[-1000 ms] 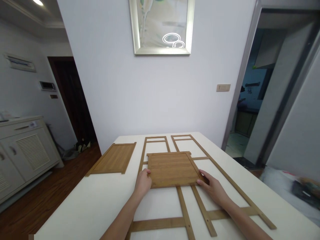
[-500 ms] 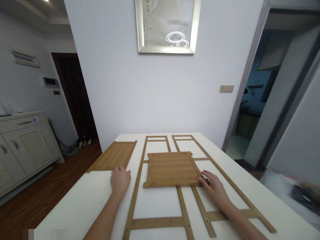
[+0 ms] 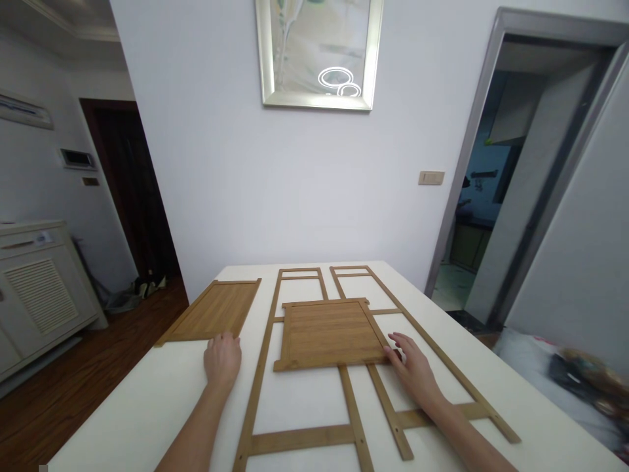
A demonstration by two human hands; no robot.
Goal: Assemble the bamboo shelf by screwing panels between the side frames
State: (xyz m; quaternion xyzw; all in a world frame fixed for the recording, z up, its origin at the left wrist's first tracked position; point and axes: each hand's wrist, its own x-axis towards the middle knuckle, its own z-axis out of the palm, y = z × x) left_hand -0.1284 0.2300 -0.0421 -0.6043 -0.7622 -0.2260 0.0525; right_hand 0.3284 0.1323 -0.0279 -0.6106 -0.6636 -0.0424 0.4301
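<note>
A brown wooden panel (image 3: 329, 333) with small projecting corners lies across two ladder-like wooden frames. My right hand (image 3: 413, 367) is at its near right corner, thumb on the edge and the other fingers around the corner tip. To the left, a second wooden panel (image 3: 211, 309) rests on the white table. My left hand (image 3: 223, 360) has its fingers bent over that panel's near right corner, which they hide. Under the middle panel, the left wooden frame (image 3: 302, 438) and the right wooden frame (image 3: 432, 342) lie flat side by side.
The white table (image 3: 128, 393) stands against a wall with a framed picture (image 3: 317, 101) and a switch plate (image 3: 431, 177). A louvred cabinet (image 3: 39, 288) is at the left. Bagged items (image 3: 555, 373) lie beyond the table's right edge. An open doorway is at the right.
My left hand has let go of the middle panel's left edge and moved left to the other panel's near corner. My right hand has stayed at the middle panel's right corner.
</note>
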